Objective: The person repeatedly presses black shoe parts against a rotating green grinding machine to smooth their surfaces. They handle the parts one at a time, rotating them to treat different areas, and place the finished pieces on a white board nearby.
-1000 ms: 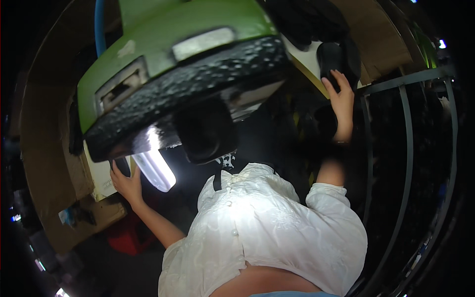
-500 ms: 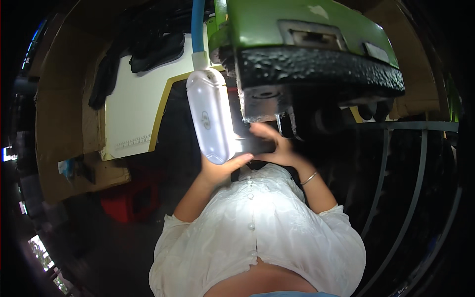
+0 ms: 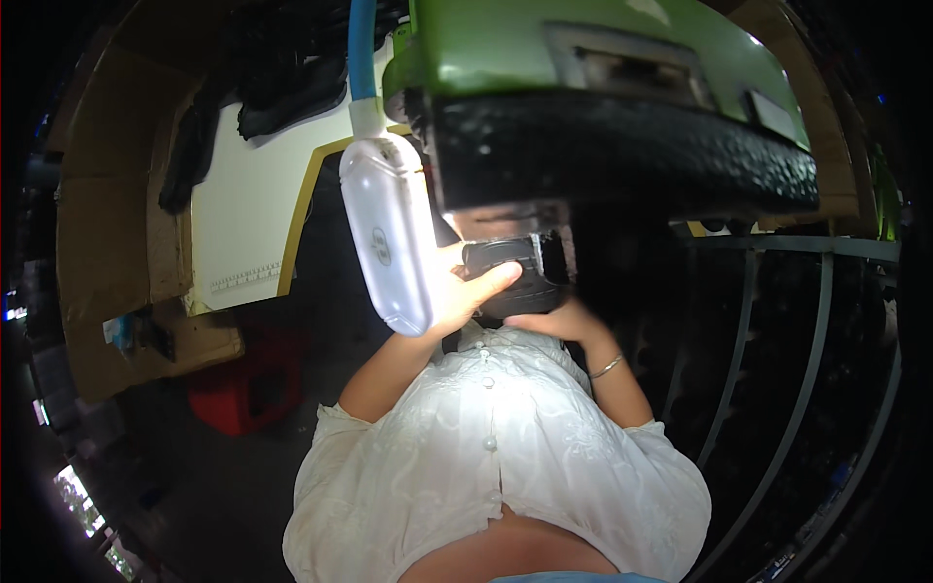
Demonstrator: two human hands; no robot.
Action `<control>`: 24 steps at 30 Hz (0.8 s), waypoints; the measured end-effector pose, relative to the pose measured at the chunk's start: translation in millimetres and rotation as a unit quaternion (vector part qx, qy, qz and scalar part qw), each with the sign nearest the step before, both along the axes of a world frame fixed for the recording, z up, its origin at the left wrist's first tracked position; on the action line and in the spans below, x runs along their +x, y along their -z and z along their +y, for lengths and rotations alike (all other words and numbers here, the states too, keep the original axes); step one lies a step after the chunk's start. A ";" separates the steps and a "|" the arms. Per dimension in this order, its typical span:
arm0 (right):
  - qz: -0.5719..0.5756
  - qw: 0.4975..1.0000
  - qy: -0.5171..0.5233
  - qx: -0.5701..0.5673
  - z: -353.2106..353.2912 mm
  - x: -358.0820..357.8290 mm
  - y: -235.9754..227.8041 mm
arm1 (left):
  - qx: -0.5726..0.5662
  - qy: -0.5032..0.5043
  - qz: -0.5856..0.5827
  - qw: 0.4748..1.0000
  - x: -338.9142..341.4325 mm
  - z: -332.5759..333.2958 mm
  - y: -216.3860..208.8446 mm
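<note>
A black ridged piece is under the head of a green machine; its exact kind cannot be made out. My left hand grips its left side, with the thumb lying across the top; its other fingers are partly hidden behind the lamp. At the near lower edge of the piece is my right hand, fingers bent in against it and partly out of sight. A lit white lamp on a blue flexible neck hangs just left of the piece. The machine's black underside covers the far part of the work.
A white worktable with a yellow edge and a printed ruler lies at left, several black pieces on it. Cardboard stands beside it. A red stool is below. Grey metal bars run along the right.
My left hand has come up, its thumb now on the black piece. My right hand has dropped from the piece's right side to its near edge. The whole view has shifted slightly.
</note>
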State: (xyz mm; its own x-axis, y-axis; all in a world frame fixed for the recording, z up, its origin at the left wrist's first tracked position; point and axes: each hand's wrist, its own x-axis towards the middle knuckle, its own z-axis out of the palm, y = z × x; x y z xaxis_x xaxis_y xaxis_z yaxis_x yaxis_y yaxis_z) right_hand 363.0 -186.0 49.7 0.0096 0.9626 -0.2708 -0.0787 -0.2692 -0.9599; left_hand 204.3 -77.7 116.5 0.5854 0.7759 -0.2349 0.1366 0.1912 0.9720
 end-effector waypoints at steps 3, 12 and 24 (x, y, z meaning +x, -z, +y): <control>0.027 0.996 0.029 0.078 -4.1 46.8 -7.6 | 0.090 -0.038 -0.034 0.995 -5.6 -0.7 3.3; 0.115 0.973 0.080 0.181 18.5 49.8 -38.2 | 0.043 -0.188 -0.237 0.952 -31.8 16.3 21.9; -0.038 0.980 0.025 0.194 71.7 4.7 -82.3 | 0.078 0.101 0.022 0.992 -57.5 6.0 71.3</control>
